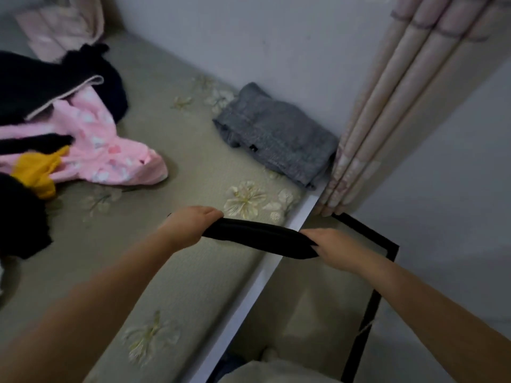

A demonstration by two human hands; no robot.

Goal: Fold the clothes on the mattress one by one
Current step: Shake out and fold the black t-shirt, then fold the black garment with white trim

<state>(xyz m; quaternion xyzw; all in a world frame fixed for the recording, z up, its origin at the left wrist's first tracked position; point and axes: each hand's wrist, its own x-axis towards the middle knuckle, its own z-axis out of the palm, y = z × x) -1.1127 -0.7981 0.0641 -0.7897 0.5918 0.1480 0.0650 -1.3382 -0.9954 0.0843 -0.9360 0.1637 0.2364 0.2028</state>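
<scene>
Black garment (260,240), folded into a narrow band, stretched between both hands above the near corner of the mattress (154,205). Left hand (190,226) at its left end, fingers curled round the cloth and gripping it; right hand (330,246) at its right end, fingers likewise closed round the fabric. Both forearms bare, reaching in from the bottom edge.

Grey folded garment (276,134) lying on the mattress against the wall (276,51), at the far right corner, just beside the pink curtain (392,106) — well apart from the held piece. Heap of unfolded clothes at the left: pink printed garment (96,139) spread across the middle of the heap, dark garment with a pale hem (49,89) lying over its top, yellow item (38,170) tucked at its lower left edge, more black cloth (19,217) beneath that at the left border. Pale pink fabric (63,23) bunched in the far left corner, blurred.

Mattress cover olive-green with cream flower prints; white bed edge (276,266) running diagonally along its right side. Beside the bed, lower right — black-framed basket (373,299) with pale cloth sides, something light inside at the bottom, too blurred to tell.
</scene>
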